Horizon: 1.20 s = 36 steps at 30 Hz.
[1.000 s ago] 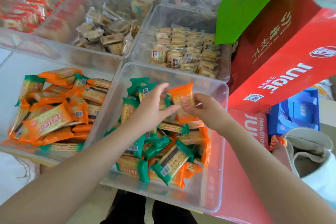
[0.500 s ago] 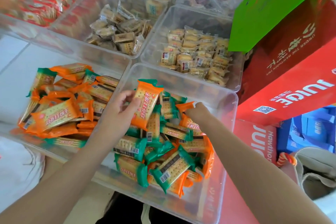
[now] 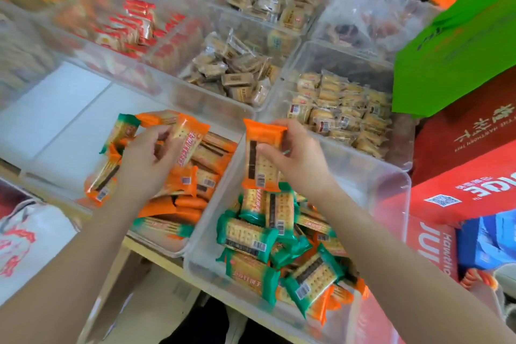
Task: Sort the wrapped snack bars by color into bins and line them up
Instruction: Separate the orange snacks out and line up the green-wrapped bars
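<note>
Two clear bins sit side by side in front of me. The left bin [image 3: 67,131] holds mostly orange-wrapped bars and a few green ones. The right bin [image 3: 391,184] holds mixed green-wrapped bars [image 3: 245,234] and orange ones. My left hand [image 3: 145,165] is over the left bin and grips an orange-wrapped bar [image 3: 190,139] above the pile. My right hand [image 3: 298,156] holds a second orange bar [image 3: 261,165] upright at the right bin's left wall, above the green bars.
Further clear bins behind hold brown-wrapped snacks [image 3: 237,75], pale biscuits [image 3: 343,109] and red packs [image 3: 134,28]. Red juice cartons [image 3: 469,170] and a green box [image 3: 458,45] stand at the right. A white bag [image 3: 25,243] lies at the lower left.
My left hand has carried its orange bar leftward from the right bin to over the left bin. My right hand has lifted another orange bar out of the right bin's pile.
</note>
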Motion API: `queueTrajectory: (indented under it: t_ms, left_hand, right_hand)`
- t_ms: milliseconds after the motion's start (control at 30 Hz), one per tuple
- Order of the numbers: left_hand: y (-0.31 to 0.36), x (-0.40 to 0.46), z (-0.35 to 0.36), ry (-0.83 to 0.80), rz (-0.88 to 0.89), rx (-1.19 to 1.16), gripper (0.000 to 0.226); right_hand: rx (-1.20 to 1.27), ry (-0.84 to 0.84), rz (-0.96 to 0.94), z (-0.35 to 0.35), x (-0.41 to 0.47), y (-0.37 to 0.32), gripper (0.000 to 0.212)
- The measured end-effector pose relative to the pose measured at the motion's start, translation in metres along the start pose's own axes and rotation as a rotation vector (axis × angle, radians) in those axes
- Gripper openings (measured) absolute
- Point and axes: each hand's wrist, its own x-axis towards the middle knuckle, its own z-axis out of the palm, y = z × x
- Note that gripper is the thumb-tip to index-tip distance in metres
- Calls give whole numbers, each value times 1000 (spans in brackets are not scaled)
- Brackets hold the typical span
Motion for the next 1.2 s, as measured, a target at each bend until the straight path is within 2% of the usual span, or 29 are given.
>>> queueTrajectory:
  t_ms: [100,167,233,267,333,433,533,633,700,767,867,967,1100,1200]
  left_hand:
    - [-33,22,-6,-23,-198,36,34]
    - [-50,34,-5,-201,-247,130,32]
    - [-60,40,-5,-443,-197,263,27]
    - [-60,41,-6,-522,-137,319,33]
    - [-63,40,-12,-583,-58,290,40]
    - [-75,37,-21,-432,-18,129,35]
    - [-97,46,-33,-272,-48,163,28]
    - [-114,61,-41,-293,-141,267,42]
    - [-119,69,-43,-300,-195,289,47]
    - [-119,74,-40,-351,-294,286,50]
    - [-118,75,-26,-370,-407,307,50]
    - [-119,81,-14,-280,-417,389,44]
    - [-119,86,-4,-259,-425,421,24]
    - [-118,89,1,-214,-363,551,23]
  right_hand:
    - [-15,-19,-32,32,24,-20,33]
    - [-58,-50,-36,51,44,-28,30]
    - [-158,-106,-63,68,66,-31,28]
    - [-220,-141,-66,77,77,-30,28]
    - [-342,-221,-32,92,97,-27,29]
    - [-536,-397,8,112,121,-18,27]
    - [-711,-541,7,133,135,-7,30]
    - [-826,-513,-62,150,143,-4,38]
    - [-760,-501,-230,160,149,-7,36]
    - [-702,-596,-376,173,155,-8,32]
    - [-746,-743,-436,188,165,-7,39]
    - [-801,-790,-497,188,173,-5,47]
    - [-888,-856,-580,182,174,7,44]
    - [-852,-839,-579,179,174,16,41]
